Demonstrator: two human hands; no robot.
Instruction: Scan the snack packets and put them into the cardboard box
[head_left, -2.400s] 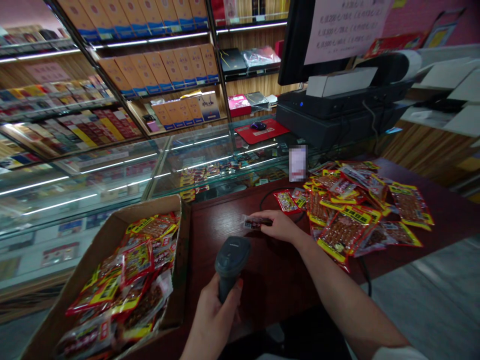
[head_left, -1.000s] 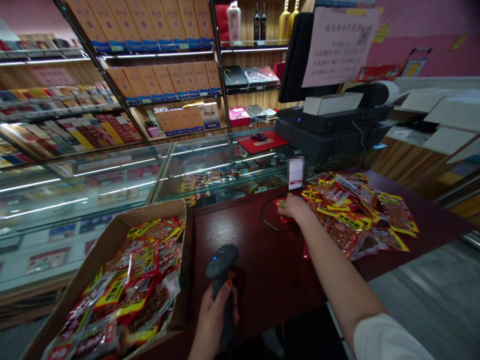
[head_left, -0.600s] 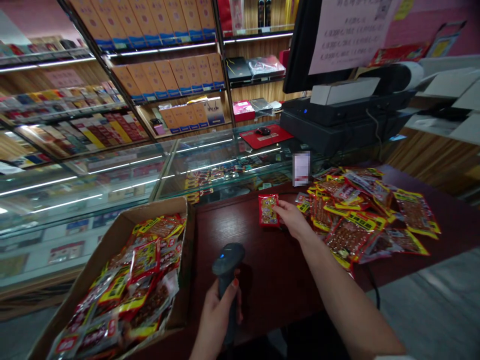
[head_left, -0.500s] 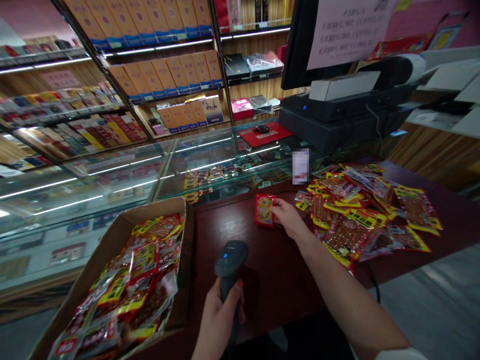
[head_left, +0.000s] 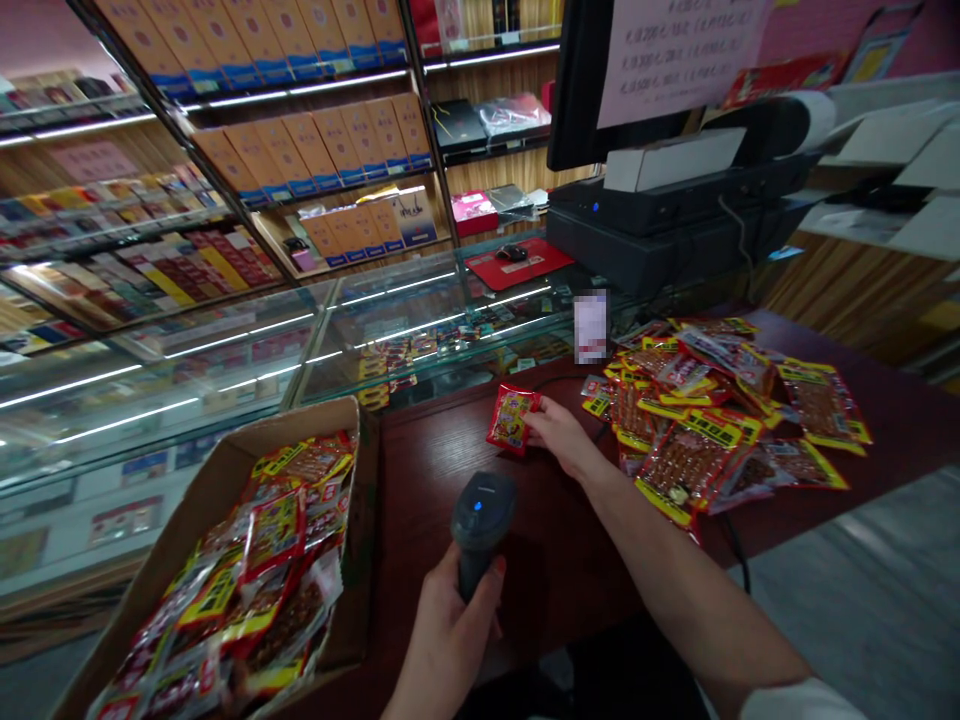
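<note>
And here on the far left of the barcode scanner (head_left: 482, 505) sits an open cardboard box (head_left: 300, 424), well filled with snack packets (head_left: 274, 540) lying every which way. Now the left hand (head_left: 454, 612), just below the scanner: fingers wrapped right round the handle, a full closed grip, a blue light showing on the scanner's head. Just beyond the scanner and slightly to its right, here's the piece of the moment, a small red packet (head_left: 511, 420), above the dark red table (head_left: 416, 560) and apart from the scanner; whether it touches the wood, I can't tell. The right hand (head_left: 559, 435), beyond the scanner on its right, has that packet pinched by its right edge, thumb and fingers closed on it. And well to the right of the scanner, a loose heap of packets (head_left: 694, 430), brown with yellow bands, overlapping in a spread. How far along? Midway, I'd judge: plenty boxed, plenty heaped, one packet in hand between them. Whether the scanner has read it, and which lot is finished, this view doesn't tell.
</note>
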